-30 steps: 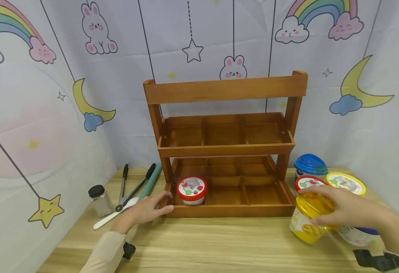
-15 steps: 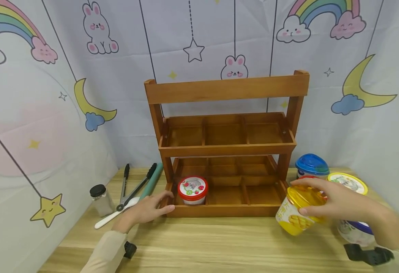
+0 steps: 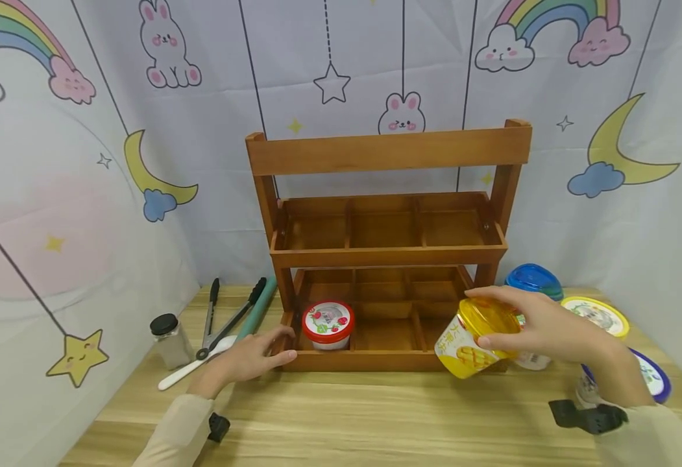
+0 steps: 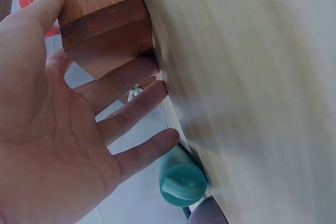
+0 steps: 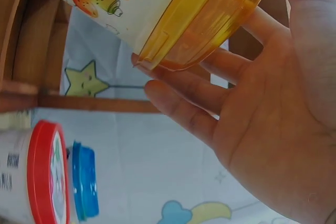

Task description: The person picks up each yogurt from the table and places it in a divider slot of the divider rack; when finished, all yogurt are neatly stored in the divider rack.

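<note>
My right hand (image 3: 551,327) holds a plastic cup with a clear yellow lid (image 3: 466,347) and mango pictures, fingers and thumb around the lid. The cup hangs tilted above the table, before the right front of the two-tier wooden rack (image 3: 387,152). In the right wrist view, the lid (image 5: 210,24) lies between thumb and fingers. My left hand (image 3: 247,360) is at the rack's lower left front corner. In the left wrist view its thumb touches the wooden corner (image 4: 105,24), the other fingers extended along the side. A red-lidded tub (image 3: 328,324) sits in the lower front left compartment.
Right of the rack stand a blue-lidded tub (image 3: 533,280), a yellow-rimmed tub (image 3: 597,314), a purple-rimmed tub (image 3: 650,376) and another red-lidded tub (image 5: 47,171). On the left lie tongs (image 3: 232,321), a white spoon (image 3: 185,373), a teal cylinder (image 3: 257,308) and a black-capped jar (image 3: 171,340).
My right hand has carried the yellow-lidded cup leftward and up from beside the tubs to the rack's front, tilting it more. The left hand has stayed at the rack's corner.
</note>
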`<state>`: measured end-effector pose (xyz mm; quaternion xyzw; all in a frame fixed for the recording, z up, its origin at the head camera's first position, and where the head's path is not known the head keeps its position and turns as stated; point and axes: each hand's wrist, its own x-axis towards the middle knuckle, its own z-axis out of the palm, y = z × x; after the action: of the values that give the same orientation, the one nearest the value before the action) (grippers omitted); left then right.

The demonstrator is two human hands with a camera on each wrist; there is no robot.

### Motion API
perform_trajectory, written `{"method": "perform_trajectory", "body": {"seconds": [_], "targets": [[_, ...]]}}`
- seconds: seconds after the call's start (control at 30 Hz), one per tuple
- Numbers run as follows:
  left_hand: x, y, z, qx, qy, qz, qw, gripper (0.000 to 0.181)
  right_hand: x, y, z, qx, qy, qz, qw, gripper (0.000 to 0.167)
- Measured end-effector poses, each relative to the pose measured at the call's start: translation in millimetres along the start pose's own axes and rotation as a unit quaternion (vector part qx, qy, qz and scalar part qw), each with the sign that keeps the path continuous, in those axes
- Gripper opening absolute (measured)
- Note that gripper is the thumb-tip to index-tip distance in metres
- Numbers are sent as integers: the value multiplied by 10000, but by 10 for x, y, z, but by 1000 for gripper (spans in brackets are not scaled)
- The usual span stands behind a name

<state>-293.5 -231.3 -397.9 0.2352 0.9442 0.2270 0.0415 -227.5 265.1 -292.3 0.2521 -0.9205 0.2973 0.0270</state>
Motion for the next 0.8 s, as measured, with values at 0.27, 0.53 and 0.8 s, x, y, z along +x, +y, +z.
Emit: {"method": "perform_trajectory", "body": {"seconds": [0.27,0.53,0.8], "targets": [[-4,5,-10,-13,0,53,10000,51,180,-62,118,137,189,-194,9995,67],[-15,9,-25,26,31,14,10000,50,351,-67,231,291,249,-491,9981,68],[-19,9,-8,-71,11,-4,10000,50,494,-52,397,-182,540,-713,9958,69]]}}
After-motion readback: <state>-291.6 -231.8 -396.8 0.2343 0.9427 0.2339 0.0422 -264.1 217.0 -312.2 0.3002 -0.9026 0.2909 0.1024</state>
